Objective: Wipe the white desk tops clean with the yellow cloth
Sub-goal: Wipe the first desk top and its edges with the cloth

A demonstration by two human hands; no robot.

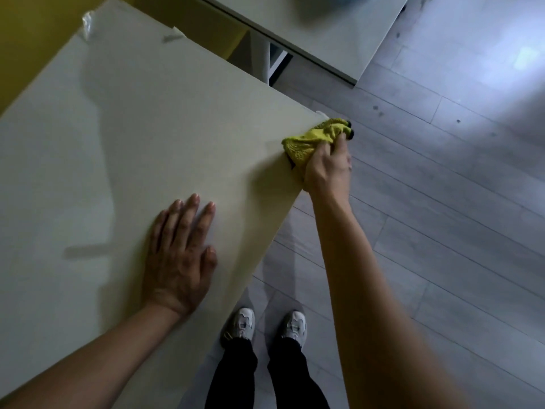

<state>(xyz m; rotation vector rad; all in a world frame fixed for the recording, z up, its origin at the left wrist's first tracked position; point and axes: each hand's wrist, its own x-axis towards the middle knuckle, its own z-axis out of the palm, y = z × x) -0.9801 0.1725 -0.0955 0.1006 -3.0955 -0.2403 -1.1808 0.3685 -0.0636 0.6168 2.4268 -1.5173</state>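
Right hand (326, 165) is gripping yellow cloth (312, 140) at the table's (132, 137) three-o'clock edge while left hand (180, 255) is lying flat, fingers spread.

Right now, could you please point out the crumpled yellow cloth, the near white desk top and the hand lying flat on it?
crumpled yellow cloth (312, 140): head view, bunched middle.
near white desk top (153, 137): head view, bare surface.
left hand (180, 255): head view, back of hand.

No legible text, label, brand, number or sign appears on any surface in view: neither on the white desk top (147, 143), the yellow cloth (312, 143), nor the shoes (244, 323).
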